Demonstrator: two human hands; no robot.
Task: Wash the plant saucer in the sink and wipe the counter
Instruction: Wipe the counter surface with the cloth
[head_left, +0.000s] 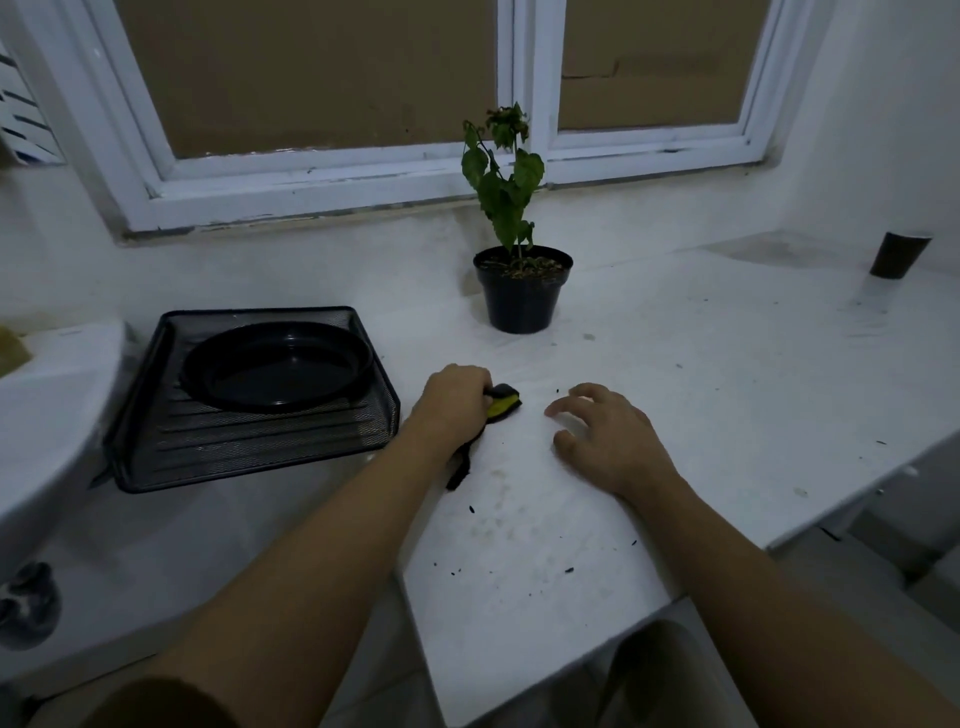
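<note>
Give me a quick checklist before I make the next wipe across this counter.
1. Left hand gripping the yellow-and-black cloth: ok.
2. Right hand out of the wiping path: not ok, it rests on the counter just right of the cloth.
3. Saucer off the counter: ok, it sits in the mesh tray.
4. Plant pot out of the way: ok, upright, further back.
5. Counter free of soil: not ok, dark specks remain.
6. Saucer clean: cannot tell.

dim, cool cast | soft shadows | wide-angle bending at edges | right fingers slightly blurred
</note>
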